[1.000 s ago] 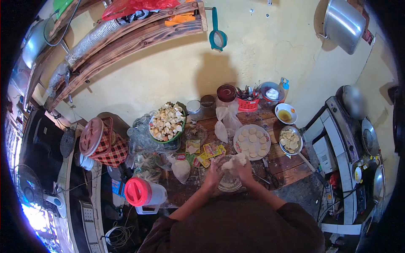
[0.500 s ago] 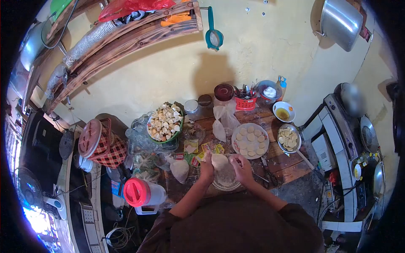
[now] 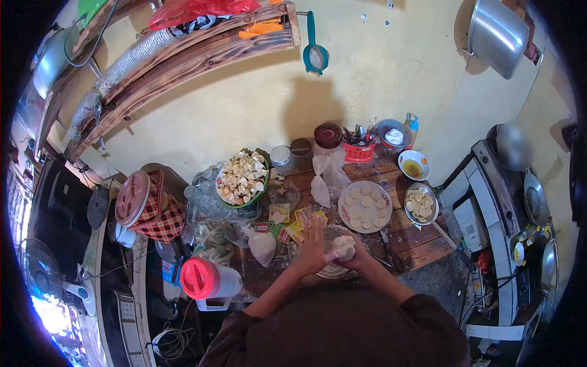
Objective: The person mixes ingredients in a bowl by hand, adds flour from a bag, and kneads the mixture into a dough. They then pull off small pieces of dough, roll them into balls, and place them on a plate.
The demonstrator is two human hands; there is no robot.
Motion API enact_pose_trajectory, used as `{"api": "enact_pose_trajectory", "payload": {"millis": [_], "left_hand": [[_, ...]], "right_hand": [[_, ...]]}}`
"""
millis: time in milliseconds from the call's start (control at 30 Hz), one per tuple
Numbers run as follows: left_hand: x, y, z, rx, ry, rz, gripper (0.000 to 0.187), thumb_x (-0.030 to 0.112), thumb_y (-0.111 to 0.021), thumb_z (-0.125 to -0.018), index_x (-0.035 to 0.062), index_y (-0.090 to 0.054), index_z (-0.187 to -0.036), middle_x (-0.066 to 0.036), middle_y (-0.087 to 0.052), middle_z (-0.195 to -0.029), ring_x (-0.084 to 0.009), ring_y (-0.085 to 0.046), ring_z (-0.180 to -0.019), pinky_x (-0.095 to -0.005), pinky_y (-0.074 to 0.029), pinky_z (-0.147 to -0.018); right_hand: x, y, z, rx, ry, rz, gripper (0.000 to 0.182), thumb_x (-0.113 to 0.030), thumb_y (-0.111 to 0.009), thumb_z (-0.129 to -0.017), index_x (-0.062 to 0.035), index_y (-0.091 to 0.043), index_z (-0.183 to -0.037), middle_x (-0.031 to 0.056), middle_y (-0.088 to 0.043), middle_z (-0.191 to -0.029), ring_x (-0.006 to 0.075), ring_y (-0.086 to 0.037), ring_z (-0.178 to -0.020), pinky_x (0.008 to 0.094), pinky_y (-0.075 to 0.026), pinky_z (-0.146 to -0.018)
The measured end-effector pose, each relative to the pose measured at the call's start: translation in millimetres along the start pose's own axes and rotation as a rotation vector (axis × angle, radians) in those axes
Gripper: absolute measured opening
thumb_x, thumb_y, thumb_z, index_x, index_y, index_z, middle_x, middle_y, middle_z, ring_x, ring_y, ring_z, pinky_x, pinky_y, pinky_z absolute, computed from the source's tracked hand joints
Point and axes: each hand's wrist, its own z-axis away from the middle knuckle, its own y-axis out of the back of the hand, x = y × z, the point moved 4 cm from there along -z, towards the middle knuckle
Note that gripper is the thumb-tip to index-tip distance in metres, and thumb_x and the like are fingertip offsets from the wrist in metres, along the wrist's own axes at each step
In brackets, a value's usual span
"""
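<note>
My right hand (image 3: 359, 257) is curled around a pale lump of dough (image 3: 343, 248), at the near edge of the wooden table. My left hand (image 3: 313, 249) is beside the lump with its fingers stretched out and up. Beneath both hands is a round dish (image 3: 332, 271), mostly covered by them. Just beyond, a white patterned plate (image 3: 387, 203) carries several flat round dough pieces (image 3: 365, 202). To its right, a long-handled pan (image 3: 435, 215) contains more round pale pieces (image 3: 420, 205).
Seasoning packets (image 3: 298, 221) and a tied bag of white powder (image 3: 263, 248) lie left of my hands. A bowl of yellow liquid (image 3: 414, 168), a red cutlery basket (image 3: 358, 153) and a green basin of cut pieces (image 3: 243, 177) stand farther back. A red-lidded jug (image 3: 208, 280) is at left.
Both hands were raised around the pale dough with fingers bent. Now the lump is lower and to the right in my right hand, and my left fingers have straightened.
</note>
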Motion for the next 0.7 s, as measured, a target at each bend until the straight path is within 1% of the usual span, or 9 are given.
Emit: {"api": "enact_pose_trajectory", "payload": {"millis": [133,200,267,367,400,467,500,567,700], "left_hand": [[-40,-33,-8,0.048,0.047,0.571,0.084,0.058,-0.042,-0.082,0.0007,-0.013,-0.136,-0.02,-0.018,-0.141,-0.0347,-0.022,-0.129,-0.0511,-0.019,-0.102],[-49,-49,-8,-0.107,0.332,1.197,0.073,0.054,-0.036,-0.088,0.0046,-0.014,-0.137,-0.016,-0.029,-0.137,-0.0302,-0.033,-0.123,-0.0431,-0.026,-0.101],[-16,-22,-6,-0.082,0.461,1.455,0.069,0.053,-0.036,-0.088,0.007,-0.017,-0.136,-0.014,-0.035,-0.133,-0.0287,-0.037,-0.12,-0.0424,-0.027,-0.1],[-4,-16,-6,0.003,0.582,1.835,0.061,0.052,-0.037,-0.089,0.0113,-0.027,-0.133,-0.011,-0.046,-0.124,-0.0268,-0.043,-0.115,-0.0411,-0.03,-0.098],[-5,-18,-6,0.062,0.573,1.959,0.058,0.052,-0.038,-0.088,0.0133,-0.033,-0.131,-0.01,-0.05,-0.119,-0.0265,-0.044,-0.113,-0.0406,-0.032,-0.097],[-24,-26,-11,0.013,0.574,2.021,0.056,0.052,-0.039,-0.088,0.0115,-0.038,-0.127,-0.01,-0.051,-0.117,-0.026,-0.046,-0.112,-0.0407,-0.035,-0.095],[-37,-33,-15,-0.036,0.572,2.083,0.055,0.052,-0.041,-0.087,0.0097,-0.043,-0.123,-0.011,-0.051,-0.115,-0.0255,-0.047,-0.11,-0.0409,-0.038,-0.093],[-64,-42,-26,0.046,0.553,1.957,0.061,0.055,-0.038,-0.087,0.0034,-0.043,-0.119,-0.016,-0.053,-0.113,-0.0297,-0.054,-0.101,-0.041,-0.047,-0.084],[-77,-52,-18,0.152,0.696,1.692,0.052,0.047,-0.04,-0.089,0.0015,-0.047,-0.112,-0.014,-0.058,-0.1,-0.026,-0.059,-0.089,-0.0392,-0.048,-0.079]], "right_hand": [[-18,18,-1,0.241,0.239,0.194,0.032,-0.037,-0.049,-0.085,-0.0075,-0.052,-0.097,0.0097,-0.059,-0.085,0.0235,-0.061,-0.075,0.0402,-0.051,-0.068],[-25,30,-5,0.298,0.355,0.252,0.03,-0.036,-0.05,-0.085,-0.0071,-0.051,-0.094,0.0097,-0.058,-0.084,0.0234,-0.061,-0.074,0.0404,-0.051,-0.067],[-29,-8,10,0.472,0.733,0.503,0.029,-0.03,-0.046,-0.088,-0.0049,-0.05,-0.101,0.0101,-0.058,-0.088,0.026,-0.061,-0.08,0.0405,-0.05,-0.073],[-11,-50,18,0.31,1.131,1.005,0.037,-0.021,-0.046,-0.086,0.0033,-0.047,-0.114,0.012,-0.061,-0.09,0.027,-0.06,-0.08,0.0371,-0.046,-0.077],[-9,-67,28,0.311,1.13,1.005,0.037,-0.021,-0.046,-0.086,0.0033,-0.047,-0.114,0.012,-0.061,-0.09,0.027,-0.06,-0.08,0.0371,-0.046,-0.077],[11,-128,47,-0.153,1.108,1.942,0.039,-0.018,-0.049,-0.084,0.0036,-0.048,-0.117,0.014,-0.062,-0.091,0.0277,-0.06,-0.081,0.0375,-0.045,-0.078],[8,-134,52,-0.152,1.108,1.942,0.039,-0.018,-0.049,-0.084,0.0036,-0.048,-0.117,0.014,-0.062,-0.091,0.0277,-0.06,-0.081,0.0375,-0.045,-0.078],[7,-130,48,-0.292,0.58,1.985,0.037,-0.018,-0.052,-0.082,0.0028,-0.052,-0.113,0.0149,-0.062,-0.095,0.028,-0.061,-0.085,0.0356,-0.045,-0.077],[-12,-80,28,0.153,0.503,1.757,0.031,-0.021,-0.054,-0.083,-0.0036,-0.057,-0.109,0.0092,-0.064,-0.094,0.0266,-0.061,-0.082,0.0345,-0.045,-0.074]]}}
